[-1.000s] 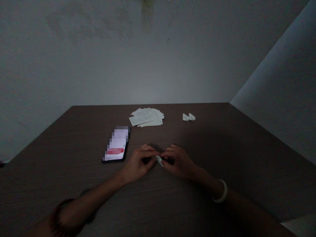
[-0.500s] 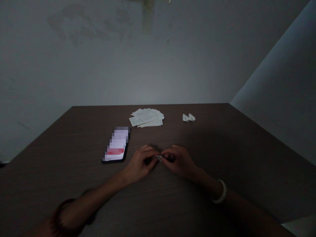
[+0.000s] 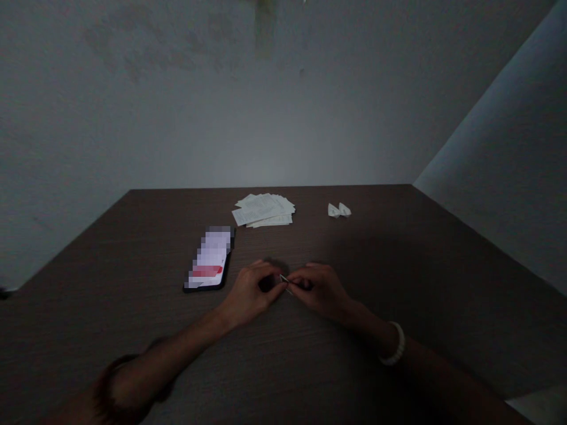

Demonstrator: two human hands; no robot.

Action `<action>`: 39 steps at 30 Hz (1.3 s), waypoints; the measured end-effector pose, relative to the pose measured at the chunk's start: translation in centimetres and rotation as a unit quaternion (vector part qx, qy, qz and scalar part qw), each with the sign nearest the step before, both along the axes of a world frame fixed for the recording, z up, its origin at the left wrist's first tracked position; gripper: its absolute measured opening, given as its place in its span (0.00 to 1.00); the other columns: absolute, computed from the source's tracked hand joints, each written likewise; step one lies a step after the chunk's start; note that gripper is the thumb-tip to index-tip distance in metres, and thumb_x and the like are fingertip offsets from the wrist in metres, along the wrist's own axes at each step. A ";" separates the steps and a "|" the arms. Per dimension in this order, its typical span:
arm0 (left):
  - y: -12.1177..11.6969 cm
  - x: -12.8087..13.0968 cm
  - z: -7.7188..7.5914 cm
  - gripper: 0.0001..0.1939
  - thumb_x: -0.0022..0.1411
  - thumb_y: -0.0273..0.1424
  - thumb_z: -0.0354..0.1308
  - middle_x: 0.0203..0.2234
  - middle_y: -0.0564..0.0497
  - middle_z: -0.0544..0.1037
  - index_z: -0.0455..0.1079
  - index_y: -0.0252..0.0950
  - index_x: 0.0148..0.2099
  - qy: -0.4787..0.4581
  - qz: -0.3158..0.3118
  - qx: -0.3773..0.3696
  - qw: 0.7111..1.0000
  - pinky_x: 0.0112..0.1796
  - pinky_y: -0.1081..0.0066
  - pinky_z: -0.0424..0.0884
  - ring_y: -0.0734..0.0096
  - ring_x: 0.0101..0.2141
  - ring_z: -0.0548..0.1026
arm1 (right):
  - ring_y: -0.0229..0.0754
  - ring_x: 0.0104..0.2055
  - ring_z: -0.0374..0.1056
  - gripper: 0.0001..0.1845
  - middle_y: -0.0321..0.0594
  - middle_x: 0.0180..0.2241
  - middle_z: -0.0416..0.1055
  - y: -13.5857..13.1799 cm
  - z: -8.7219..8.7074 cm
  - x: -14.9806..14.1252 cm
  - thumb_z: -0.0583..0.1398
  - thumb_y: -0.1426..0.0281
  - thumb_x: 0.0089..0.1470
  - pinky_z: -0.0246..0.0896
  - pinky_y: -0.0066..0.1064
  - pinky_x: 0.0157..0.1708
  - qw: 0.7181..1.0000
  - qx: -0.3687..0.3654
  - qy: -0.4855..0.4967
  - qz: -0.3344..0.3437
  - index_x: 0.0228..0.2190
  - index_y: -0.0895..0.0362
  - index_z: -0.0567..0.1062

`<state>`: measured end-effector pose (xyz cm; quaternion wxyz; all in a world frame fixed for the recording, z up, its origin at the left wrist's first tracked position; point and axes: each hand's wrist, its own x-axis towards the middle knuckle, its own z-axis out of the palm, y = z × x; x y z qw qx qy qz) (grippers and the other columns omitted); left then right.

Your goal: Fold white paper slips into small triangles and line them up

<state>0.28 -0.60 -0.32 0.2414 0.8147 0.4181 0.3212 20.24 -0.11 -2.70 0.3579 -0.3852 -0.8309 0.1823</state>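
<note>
Low over the dark wooden table, my left hand (image 3: 252, 290) and my right hand (image 3: 322, 288) meet fingertip to fingertip. Between them they pinch a small folded piece of white paper (image 3: 284, 278); most of it is hidden by the fingers, and only thin pale edges show. Beyond my right hand lies a white paper folded into a bow shape (image 3: 339, 211). A fanned stack of printed paper slips (image 3: 264, 209) rests farther back, ahead of my hands.
A phone (image 3: 210, 258) with a lit, blurred screen lies left of my left hand. The brown tabletop (image 3: 133, 248) runs back to a grey wall (image 3: 274, 130). A pale beaded bracelet (image 3: 398, 344) circles my right wrist, a dark band (image 3: 110, 386) my left forearm.
My fingertips have shifted slightly on the small paper, and its visible edge now tilts differently between them. The phone, the slips and the bow-shaped paper stay put.
</note>
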 end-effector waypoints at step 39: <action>-0.2 -0.6 -1.3 0.11 0.64 0.26 0.51 0.35 0.46 0.77 0.75 0.35 0.42 0.086 -0.021 0.105 0.991 0.39 0.65 0.72 0.65 0.37 0.74 | 0.38 0.31 0.65 0.08 0.36 0.29 0.75 0.2 0.5 0.4 0.61 0.76 0.51 0.58 0.31 0.37 0.999 0.023 -0.040 0.019 0.34 0.55 0.77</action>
